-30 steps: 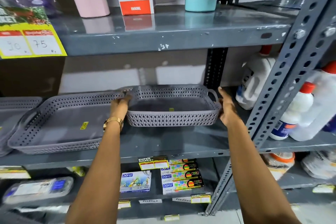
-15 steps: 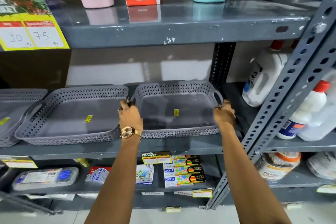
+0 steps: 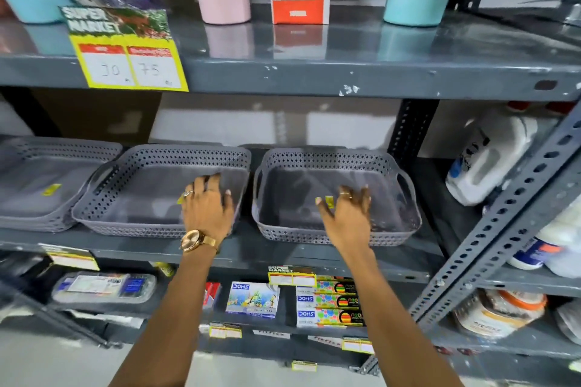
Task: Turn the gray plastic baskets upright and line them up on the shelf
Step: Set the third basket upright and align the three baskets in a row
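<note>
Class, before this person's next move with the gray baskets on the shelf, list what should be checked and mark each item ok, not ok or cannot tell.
1. Right gray perforated plastic basket upright, open side up: ok.
2. Middle gray perforated plastic basket upright: ok.
3. Stacked gray baskets at left upright: ok.
4. Middle and right basket front edges level with each other: not ok, the right one sits nearer the gray metal shelf edge.
5. Left hand and right hand free, fingers spread: ok.
6. More overturned baskets out of view: cannot tell.

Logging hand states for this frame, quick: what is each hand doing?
Left hand: open, fingers spread over the middle basket, holding nothing.
Right hand: open, over the right basket, holding nothing.
</note>
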Tool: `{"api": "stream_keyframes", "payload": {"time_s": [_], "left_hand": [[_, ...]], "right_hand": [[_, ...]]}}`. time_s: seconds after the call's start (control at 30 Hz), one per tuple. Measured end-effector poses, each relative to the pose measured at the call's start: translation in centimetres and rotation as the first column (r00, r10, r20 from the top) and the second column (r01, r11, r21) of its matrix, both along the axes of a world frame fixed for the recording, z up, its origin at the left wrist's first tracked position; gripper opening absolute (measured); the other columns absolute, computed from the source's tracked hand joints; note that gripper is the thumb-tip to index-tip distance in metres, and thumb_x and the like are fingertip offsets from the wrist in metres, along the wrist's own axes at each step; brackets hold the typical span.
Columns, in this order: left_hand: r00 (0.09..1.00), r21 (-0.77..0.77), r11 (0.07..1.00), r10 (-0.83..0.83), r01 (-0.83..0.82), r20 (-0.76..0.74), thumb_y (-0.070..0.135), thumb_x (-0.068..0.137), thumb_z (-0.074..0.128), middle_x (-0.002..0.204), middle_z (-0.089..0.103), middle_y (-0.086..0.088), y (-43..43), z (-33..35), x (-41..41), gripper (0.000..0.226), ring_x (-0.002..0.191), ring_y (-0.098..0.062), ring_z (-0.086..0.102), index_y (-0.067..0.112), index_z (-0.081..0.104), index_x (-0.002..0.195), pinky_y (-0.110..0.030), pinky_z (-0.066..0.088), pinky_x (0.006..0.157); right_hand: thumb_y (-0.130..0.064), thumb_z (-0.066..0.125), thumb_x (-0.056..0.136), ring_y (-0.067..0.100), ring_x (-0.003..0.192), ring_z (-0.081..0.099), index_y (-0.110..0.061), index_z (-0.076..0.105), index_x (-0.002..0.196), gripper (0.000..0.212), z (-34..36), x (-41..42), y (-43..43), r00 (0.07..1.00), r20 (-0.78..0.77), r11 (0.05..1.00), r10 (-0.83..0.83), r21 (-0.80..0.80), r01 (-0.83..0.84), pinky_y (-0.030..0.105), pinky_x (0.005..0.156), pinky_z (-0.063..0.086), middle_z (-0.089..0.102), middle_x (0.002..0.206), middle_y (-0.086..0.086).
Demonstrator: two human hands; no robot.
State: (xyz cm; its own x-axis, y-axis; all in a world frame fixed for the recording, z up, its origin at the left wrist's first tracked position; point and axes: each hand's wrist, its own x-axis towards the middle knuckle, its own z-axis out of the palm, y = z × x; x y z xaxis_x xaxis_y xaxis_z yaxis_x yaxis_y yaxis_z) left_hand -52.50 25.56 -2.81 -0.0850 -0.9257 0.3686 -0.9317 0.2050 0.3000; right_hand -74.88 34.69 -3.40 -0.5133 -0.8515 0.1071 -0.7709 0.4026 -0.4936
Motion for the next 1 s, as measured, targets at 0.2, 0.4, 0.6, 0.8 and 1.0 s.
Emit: {"api": "stream_keyframes", "payload": {"time_s": [0.2,0.4,0.6,0.8,1.0], "left_hand": [[0.984,0.124,0.977,0.167,-0.174,0.064,0.022,0.082,0.066,0.136,0.046,-0.026,-3.7,0.7,11.4,0.063,0.125,-0.045,0.043,0.004,0.042,0.137,-0.052,0.037,0.104],[0.965,0.295,0.92,0.232,-0.259,0.126,0.034,0.079,0.07,0.146,0.034,-0.03,-8.6,1.0,21.1,0.091,0.135,-0.046,0.033,-0.004,0.021,0.145,-0.055,0.029,0.112],[0.97,0.439,0.865,0.204,-0.242,0.132,0.043,0.086,0.059,0.146,0.041,-0.025,-13.0,0.3,26.7,0.081,0.13,-0.045,0.043,-0.002,0.027,0.145,-0.053,0.039,0.107],[0.999,0.515,0.857,0.008,-0.025,0.035,0.026,0.091,0.056,0.128,0.058,-0.027,-14.9,-1.3,27.5,0.041,0.117,-0.043,0.055,0.0,0.055,0.122,-0.047,0.047,0.099],[0.994,0.442,0.892,-0.067,0.096,-0.081,0.019,0.09,0.055,0.12,0.063,-0.026,-16.5,-2.3,27.7,0.034,0.11,-0.045,0.059,0.001,0.054,0.119,-0.048,0.051,0.093]], "right_hand": [[-0.055,0.046,0.089,0.038,0.116,0.055,0.0,0.054,0.117,0.062,0.9,8.6,-4.2,0.982,0.148,0.992,0.118,0.035,-0.124,0.044,0.092,0.046,0.062,0.119,0.022],[-0.066,0.048,0.082,0.037,0.118,0.053,-0.007,0.059,0.107,0.065,1.1,14.6,-9.0,0.979,0.201,0.978,-0.017,0.209,-0.026,0.042,0.089,0.045,0.06,0.124,0.017],[-0.062,0.058,0.078,0.035,0.115,0.057,-0.009,0.059,0.118,0.066,1.0,17.0,-10.8,0.983,0.071,0.948,-0.17,0.285,0.143,0.041,0.09,0.047,0.062,0.121,0.015],[-0.019,0.052,0.088,0.037,0.114,0.058,-0.006,0.054,0.122,0.036,-0.2,18.3,-11.5,0.973,-0.027,0.923,-0.23,0.311,0.227,0.042,0.088,0.048,0.061,0.123,0.018],[-0.015,0.045,0.091,0.042,0.109,0.059,-0.005,0.05,0.121,0.031,-1.5,18.3,-12.6,0.973,-0.045,0.948,-0.227,0.217,0.232,0.046,0.087,0.048,0.062,0.117,0.024]]}}
